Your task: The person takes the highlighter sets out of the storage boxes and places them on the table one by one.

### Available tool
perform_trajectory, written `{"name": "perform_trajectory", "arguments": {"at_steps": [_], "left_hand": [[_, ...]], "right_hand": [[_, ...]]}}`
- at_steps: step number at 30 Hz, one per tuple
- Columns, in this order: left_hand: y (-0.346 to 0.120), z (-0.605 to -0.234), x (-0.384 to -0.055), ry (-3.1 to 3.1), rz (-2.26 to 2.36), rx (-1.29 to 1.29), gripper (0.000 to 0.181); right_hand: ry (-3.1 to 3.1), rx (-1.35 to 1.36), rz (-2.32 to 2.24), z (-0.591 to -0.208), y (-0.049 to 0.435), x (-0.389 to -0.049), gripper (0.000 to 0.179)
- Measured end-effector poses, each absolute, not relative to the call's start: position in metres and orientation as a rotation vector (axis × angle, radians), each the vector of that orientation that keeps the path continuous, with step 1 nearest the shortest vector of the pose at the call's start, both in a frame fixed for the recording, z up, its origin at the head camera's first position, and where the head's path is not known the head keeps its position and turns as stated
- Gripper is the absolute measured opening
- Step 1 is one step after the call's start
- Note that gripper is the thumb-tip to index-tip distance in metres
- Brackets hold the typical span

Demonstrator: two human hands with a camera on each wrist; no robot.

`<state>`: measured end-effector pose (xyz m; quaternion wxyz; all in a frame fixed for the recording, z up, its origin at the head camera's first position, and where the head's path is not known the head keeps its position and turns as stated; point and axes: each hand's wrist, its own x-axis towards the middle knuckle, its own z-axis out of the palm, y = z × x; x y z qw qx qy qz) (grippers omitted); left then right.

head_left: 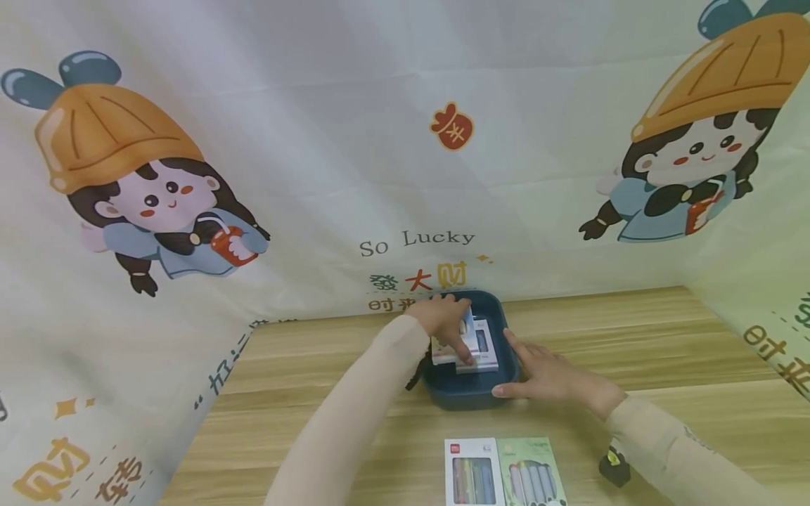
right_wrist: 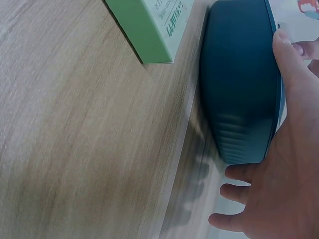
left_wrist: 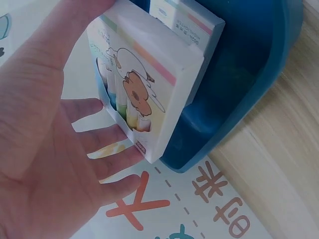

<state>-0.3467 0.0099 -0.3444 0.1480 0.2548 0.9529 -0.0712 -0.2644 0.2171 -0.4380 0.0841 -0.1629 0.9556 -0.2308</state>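
Observation:
A dark blue plastic basin (head_left: 465, 399) stands against the back wall cloth. Over it, my left hand (head_left: 441, 320) grips a white box of markers (left_wrist: 149, 74) between thumb and fingers. The box is tilted, with a cartoon animal and coloured pens showing on its face. Under and beside it, a second white box (head_left: 486, 356) lies inside the basin. My right hand (head_left: 549, 372) rests against the basin's right side, thumb at the rim and fingers extended along the wall.
Nearer on the wooden table (head_left: 304, 393), a white box of coloured pens (head_left: 472, 464) and a green box of pens (head_left: 531, 464) lie side by side. A small black object (head_left: 614, 467) appears at the right sleeve. Printed cloth (head_left: 316, 140) encloses the back and sides.

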Motion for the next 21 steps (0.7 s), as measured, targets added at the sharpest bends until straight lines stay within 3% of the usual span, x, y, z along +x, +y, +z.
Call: {"name": "perform_trajectory", "arguments": {"at_steps": [21], "left_hand": [[0.008, -0.337, -0.319, 2.698, -0.273, 0.741, 0.114]], "right_hand": [[2.847, -0.486, -0.691, -0.437, 0.217, -0.264, 0.113]]}}
